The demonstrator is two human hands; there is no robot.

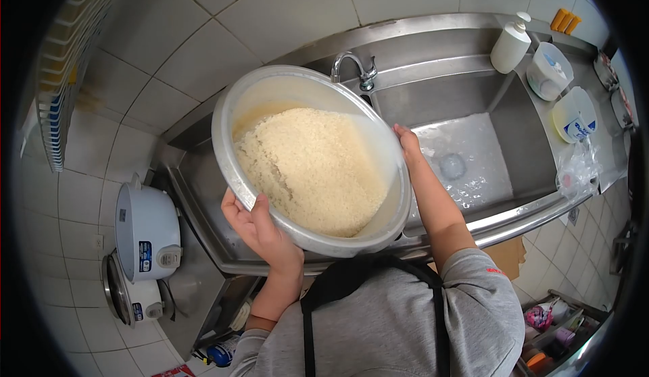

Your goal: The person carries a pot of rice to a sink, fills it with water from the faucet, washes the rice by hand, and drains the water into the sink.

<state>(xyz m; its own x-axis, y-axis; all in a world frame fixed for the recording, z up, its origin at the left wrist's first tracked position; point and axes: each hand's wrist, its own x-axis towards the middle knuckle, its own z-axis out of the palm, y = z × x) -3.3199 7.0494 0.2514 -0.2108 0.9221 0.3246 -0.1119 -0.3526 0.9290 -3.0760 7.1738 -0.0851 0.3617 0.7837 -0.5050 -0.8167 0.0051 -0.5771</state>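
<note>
A big metal pot [226, 144] holds a heap of uncooked-looking white rice [311, 164]. It is tilted over the left part of the steel counter, in front of the faucet. My left hand [260, 232] grips the near-left rim, thumb over the edge and fingers round the outside. On the right side my right hand [408, 142] is closed on the rim, its fingers partly hidden by the pot. The pot's underside is out of sight.
Right of the pot is a steel sink [534, 137] with shallow water at its bottom. The faucet [355, 66] rises behind the pot. A pump bottle [510, 47] and plastic tubs [549, 73] line the right side. A rice cooker [145, 228] stands at left.
</note>
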